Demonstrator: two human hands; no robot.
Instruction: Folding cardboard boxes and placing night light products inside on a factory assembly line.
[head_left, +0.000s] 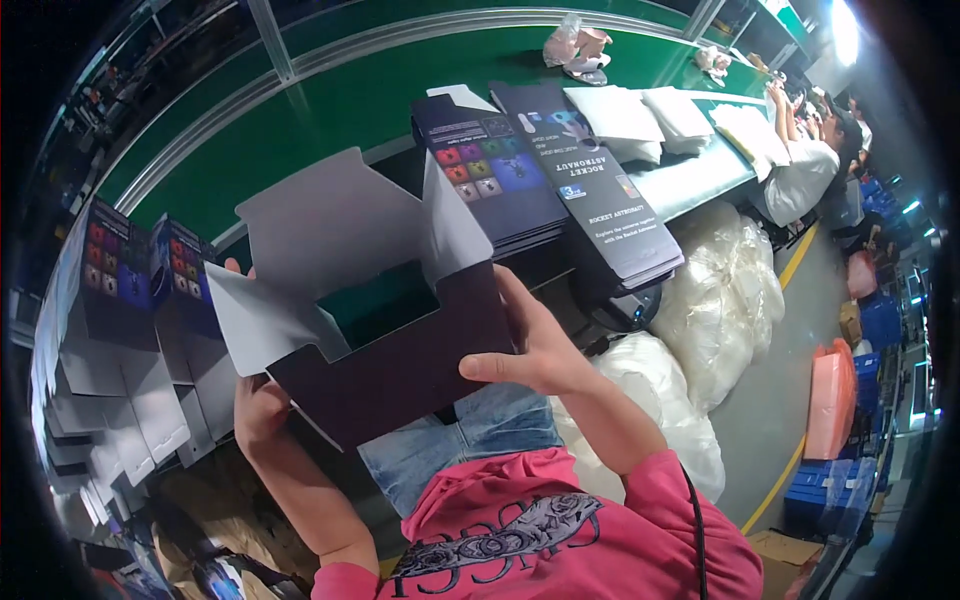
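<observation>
basically, bare left hand (262, 408) is on the left end of an open cardboard box, dark outside and pale inside (400, 385), and bare right hand (525, 345) is on its right end. long axis of the box runs left to right, right end higher in view. both hands touch it, so neither is nearer.

left fingers: tips just show behind the pale left flap (250, 320), rest hidden, can't tell how spread. right thumb lies flat on the box's near wall, fingers wrap its right end, tips out of sight; so box is pinched between thumb and fingers there.

edges: left flap splays outward, tall pale far flap (335, 210) stands up, pale right flap (455, 225) stands too. green shows through the box's middle, so its bottom looks open.

room: left of box is tight, dark printed cartons with pale flaps (120, 320) near left hand. beyond box, over the smooth green tabletop (190, 170), i'd judge most room. right of box, flat dark picture-printed cartons (490, 195) crowd its right flap; big translucent plastic bags (720, 300) further right.
</observation>
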